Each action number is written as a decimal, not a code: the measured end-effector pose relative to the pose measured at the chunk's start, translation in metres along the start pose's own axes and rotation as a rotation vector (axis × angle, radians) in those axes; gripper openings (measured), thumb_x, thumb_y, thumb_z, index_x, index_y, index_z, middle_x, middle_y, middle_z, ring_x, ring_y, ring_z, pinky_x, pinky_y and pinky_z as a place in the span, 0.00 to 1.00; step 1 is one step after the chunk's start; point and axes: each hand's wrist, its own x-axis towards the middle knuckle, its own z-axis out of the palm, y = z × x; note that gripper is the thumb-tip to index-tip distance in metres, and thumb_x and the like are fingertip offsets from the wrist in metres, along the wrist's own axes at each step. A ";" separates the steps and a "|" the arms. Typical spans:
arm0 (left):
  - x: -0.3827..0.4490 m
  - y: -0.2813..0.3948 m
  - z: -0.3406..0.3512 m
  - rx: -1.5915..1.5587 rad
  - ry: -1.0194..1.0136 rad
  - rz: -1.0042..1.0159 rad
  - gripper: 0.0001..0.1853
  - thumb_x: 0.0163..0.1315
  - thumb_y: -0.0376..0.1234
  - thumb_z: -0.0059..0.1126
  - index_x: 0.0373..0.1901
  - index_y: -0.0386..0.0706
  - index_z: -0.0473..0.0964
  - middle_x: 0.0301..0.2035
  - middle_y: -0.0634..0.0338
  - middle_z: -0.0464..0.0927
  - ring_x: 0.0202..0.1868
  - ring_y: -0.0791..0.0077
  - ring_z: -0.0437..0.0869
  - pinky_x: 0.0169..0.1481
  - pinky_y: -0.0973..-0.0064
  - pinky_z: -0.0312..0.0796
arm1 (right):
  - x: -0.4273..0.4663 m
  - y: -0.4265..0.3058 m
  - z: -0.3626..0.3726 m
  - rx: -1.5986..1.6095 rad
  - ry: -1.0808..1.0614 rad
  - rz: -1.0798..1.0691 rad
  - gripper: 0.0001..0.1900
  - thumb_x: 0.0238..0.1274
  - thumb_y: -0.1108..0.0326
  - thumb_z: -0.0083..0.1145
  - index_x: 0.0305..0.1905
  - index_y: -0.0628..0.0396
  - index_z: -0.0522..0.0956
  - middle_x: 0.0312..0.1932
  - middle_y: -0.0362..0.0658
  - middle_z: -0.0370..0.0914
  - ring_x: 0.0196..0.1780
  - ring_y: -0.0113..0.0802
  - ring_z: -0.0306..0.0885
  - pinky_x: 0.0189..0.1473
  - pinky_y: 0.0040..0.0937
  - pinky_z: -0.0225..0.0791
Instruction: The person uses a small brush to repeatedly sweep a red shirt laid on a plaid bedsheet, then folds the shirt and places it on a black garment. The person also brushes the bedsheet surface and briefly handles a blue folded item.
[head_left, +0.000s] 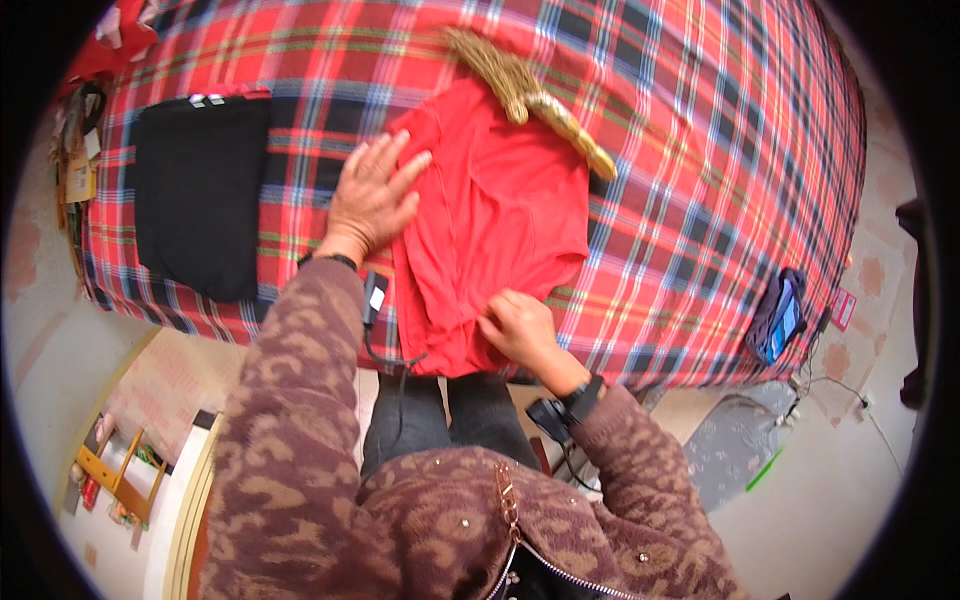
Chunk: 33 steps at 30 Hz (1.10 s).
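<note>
A red cloth garment (487, 217) lies partly folded and wrinkled on a bed or table with a plaid cover (690, 225). My left hand (375, 191) rests at the garment's left edge, palm down, its fingers spread. At the near right part of the garment is my right hand (517, 326), its fingers curled at the fabric; whether they pinch it cannot be told. A straw hand brush (525, 94) with a yellowish handle lies across the garment's far right edge. Left of my left hand sits a folded black garment (202, 199).
A small black device (374, 298) with a cable lies beside the red garment, near my left wrist. A dark blue and light blue cloth bundle (780, 319) is at the right edge. Red fabric (124, 41) and some tags (80, 176) are at the far left.
</note>
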 end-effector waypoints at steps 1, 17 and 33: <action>0.000 0.001 -0.001 -0.006 0.010 0.003 0.33 0.58 0.42 0.59 0.69 0.58 0.71 0.72 0.55 0.63 0.72 0.58 0.64 0.77 0.57 0.54 | -0.001 0.004 -0.008 0.046 0.052 0.032 0.09 0.49 0.66 0.70 0.29 0.52 0.77 0.27 0.43 0.76 0.33 0.43 0.80 0.34 0.38 0.74; -0.002 0.003 -0.005 -0.064 -0.050 -0.033 0.32 0.59 0.43 0.59 0.69 0.58 0.71 0.72 0.59 0.62 0.73 0.59 0.62 0.78 0.56 0.54 | 0.165 0.018 -0.093 -0.100 0.339 -0.059 0.07 0.58 0.69 0.65 0.41 0.49 0.81 0.38 0.41 0.82 0.42 0.41 0.83 0.43 0.35 0.77; -0.002 0.002 -0.004 -0.092 -0.043 -0.057 0.30 0.58 0.43 0.59 0.66 0.58 0.74 0.70 0.59 0.65 0.73 0.61 0.63 0.78 0.57 0.53 | 0.279 0.016 -0.029 -0.484 0.125 -0.241 0.06 0.60 0.64 0.57 0.32 0.53 0.79 0.33 0.47 0.81 0.38 0.46 0.84 0.40 0.44 0.79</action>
